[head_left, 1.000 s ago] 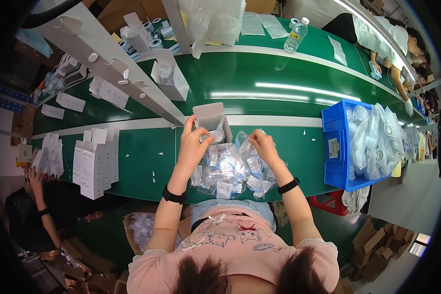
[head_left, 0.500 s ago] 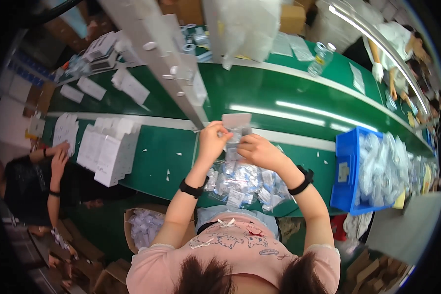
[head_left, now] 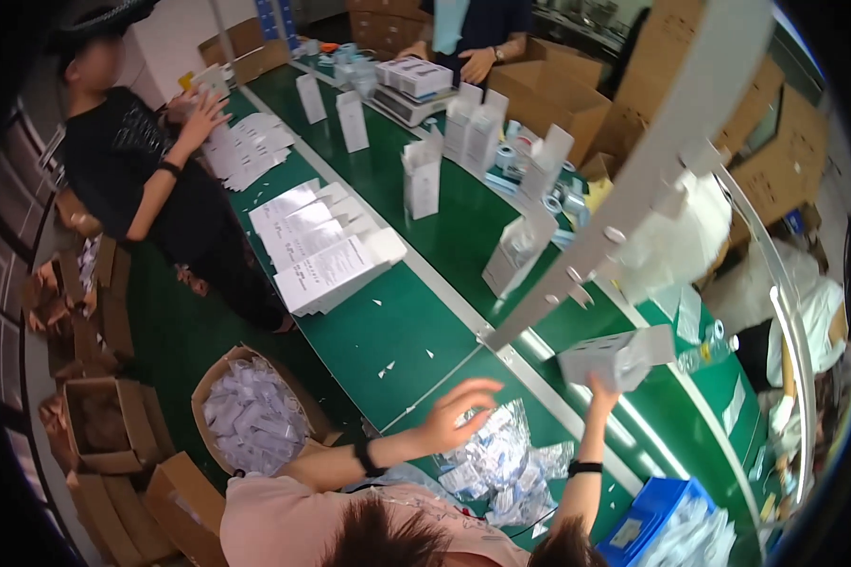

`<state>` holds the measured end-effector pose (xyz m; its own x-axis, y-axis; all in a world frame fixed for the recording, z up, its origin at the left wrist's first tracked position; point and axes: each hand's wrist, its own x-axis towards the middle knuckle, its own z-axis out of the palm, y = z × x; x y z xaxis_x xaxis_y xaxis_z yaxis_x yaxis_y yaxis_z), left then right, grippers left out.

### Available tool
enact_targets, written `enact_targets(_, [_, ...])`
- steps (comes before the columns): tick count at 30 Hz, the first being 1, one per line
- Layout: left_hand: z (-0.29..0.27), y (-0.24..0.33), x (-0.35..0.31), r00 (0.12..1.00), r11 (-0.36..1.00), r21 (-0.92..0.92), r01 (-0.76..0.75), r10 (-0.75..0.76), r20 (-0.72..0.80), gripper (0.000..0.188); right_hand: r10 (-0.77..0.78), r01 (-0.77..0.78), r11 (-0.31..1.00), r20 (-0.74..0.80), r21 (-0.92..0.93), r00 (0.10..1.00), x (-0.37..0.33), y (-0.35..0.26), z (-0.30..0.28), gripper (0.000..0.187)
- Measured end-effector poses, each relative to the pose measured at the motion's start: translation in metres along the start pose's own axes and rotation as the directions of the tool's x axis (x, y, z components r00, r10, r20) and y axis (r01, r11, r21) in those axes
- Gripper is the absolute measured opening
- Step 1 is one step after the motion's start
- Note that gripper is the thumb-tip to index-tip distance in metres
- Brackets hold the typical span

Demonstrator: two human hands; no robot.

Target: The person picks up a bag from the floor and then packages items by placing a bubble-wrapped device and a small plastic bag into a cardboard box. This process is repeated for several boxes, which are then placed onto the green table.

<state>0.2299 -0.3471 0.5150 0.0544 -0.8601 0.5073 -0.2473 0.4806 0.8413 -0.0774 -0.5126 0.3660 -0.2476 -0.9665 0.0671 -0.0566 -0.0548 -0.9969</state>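
Observation:
My right hand (head_left: 601,391) reaches out over the green conveyor, its fingers against the lower side of a white carton (head_left: 584,367). The carton lies tilted with its end flap standing out, and something clear shows at its open end. My left hand (head_left: 459,416) hovers empty over the near bench, fingers curved and apart. Just beside and below it is a heap of small clear packets (head_left: 501,463) with white and blue contents.
Flat-stacked white cartons (head_left: 326,269) lie on the bench to the left. Several open cartons, one a white box (head_left: 424,180), stand along the conveyor. A slanting metal post (head_left: 624,203) crosses the view. A blue bin (head_left: 648,524) sits near right; a co-worker (head_left: 142,170) stands at left.
The view has swung left. My right hand has gone forward to the conveyor with the carton, and my left hand has come away from it and opened.

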Motion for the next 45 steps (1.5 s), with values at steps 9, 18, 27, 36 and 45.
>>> enact_targets(9, [-0.359, -0.087, 0.038, 0.714, 0.874, 0.373, 0.311, 0.045, -0.699, 0.016, -0.262, 0.235, 0.941, -0.083, -0.243, 0.962, 0.100, 0.044, -0.010, 0.094])
enact_targets(18, [-0.524, -0.264, 0.104, 0.343, 0.362, 0.053, 0.931, -0.813, -0.470, 0.040, -0.134, 0.091, 0.973, -0.199, -0.213, 0.971, -0.114, -0.043, 0.151, 0.035])
enact_targets(27, [-0.476, -0.295, 0.117, 0.342, 0.286, -0.206, 0.936, -0.877, 0.337, 0.044, 0.503, -0.625, 0.779, 0.543, 0.052, 0.672, -0.179, -0.116, 0.376, 0.067])
enact_targets(36, [-0.392, -0.285, 0.103, 0.264, 0.305, -0.002, 0.952, -0.821, 0.506, 0.053, 0.528, -0.566, 0.824, 0.347, 0.011, 0.775, -0.208, -0.157, 0.355, 0.060])
enact_targets(45, [-0.404, -0.278, 0.100, 0.253, 0.309, 0.032, 0.950, -0.829, 0.499, 0.049, 0.499, -0.623, 0.717, 0.396, 0.311, 0.771, -0.208, -0.183, 0.315, 0.056])
